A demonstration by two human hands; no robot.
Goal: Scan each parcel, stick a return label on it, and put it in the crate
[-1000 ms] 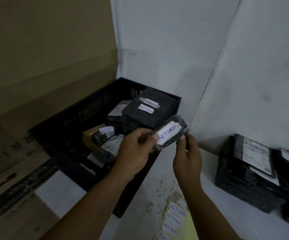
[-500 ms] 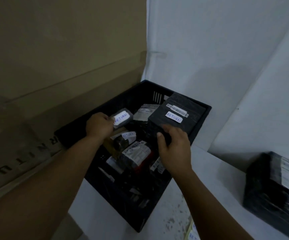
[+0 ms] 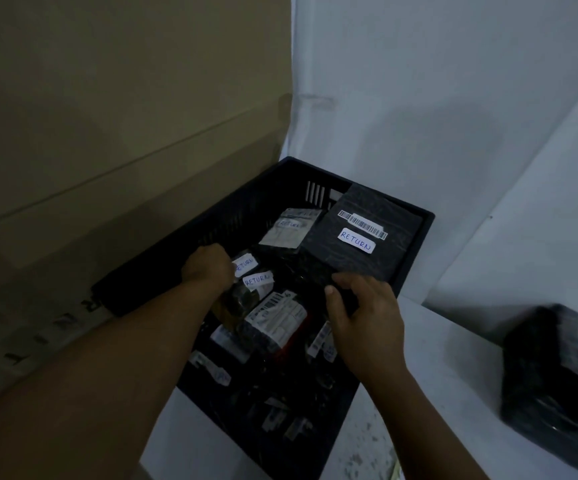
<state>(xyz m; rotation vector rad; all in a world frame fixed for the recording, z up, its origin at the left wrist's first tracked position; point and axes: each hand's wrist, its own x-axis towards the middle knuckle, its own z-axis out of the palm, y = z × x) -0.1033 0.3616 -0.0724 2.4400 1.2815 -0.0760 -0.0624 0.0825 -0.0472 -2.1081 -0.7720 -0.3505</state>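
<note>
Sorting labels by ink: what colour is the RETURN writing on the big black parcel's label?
Blue on white label, head view.

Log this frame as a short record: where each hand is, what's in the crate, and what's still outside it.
left hand: inside the crate, fingers curled on a small labelled parcel
right hand: over the crate's right side, touching the big flat parcel
crate: black, holds several parcels with RETURN labels
outside: dark wrapped parcel on the white surface, right
</note>
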